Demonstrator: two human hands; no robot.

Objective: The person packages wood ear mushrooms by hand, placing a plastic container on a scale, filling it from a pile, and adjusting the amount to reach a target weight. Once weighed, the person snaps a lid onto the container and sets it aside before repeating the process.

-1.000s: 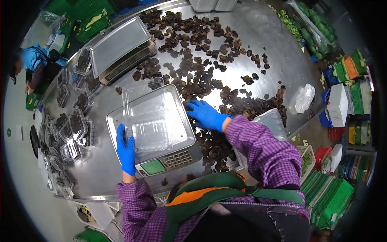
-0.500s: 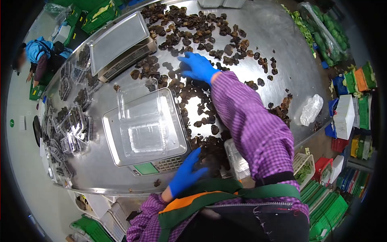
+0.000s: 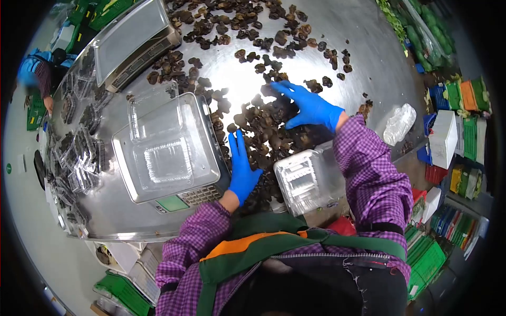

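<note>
Dark brown, crinkled fungus-like pieces (image 3: 263, 124) lie in a heap on the steel table (image 3: 363, 58), with more scattered farther off. My left hand (image 3: 242, 171), in a blue glove, rests at the heap's left side, fingers apart, beside the scale. My right hand (image 3: 311, 108), gloved too, is over the heap's right side with fingers spread. Neither hand visibly holds a piece. The scale (image 3: 211, 158) bears an open clear plastic box (image 3: 167, 160), its lid raised toward the far side. A stack of clear boxes (image 3: 300, 181) stands right of the heap.
Filled clear boxes (image 3: 84, 158) crowd the table's left part. A second scale (image 3: 132, 39) stands at the far left. A crumpled plastic bag (image 3: 399, 125) lies at the right. One person in blue (image 3: 39, 68) is at the upper left. Crates (image 3: 429, 258) stand at lower right.
My right hand has come back nearer and to the right, and my left hand has moved forward beside the heap. The view has shifted, and more of the box stack shows.
</note>
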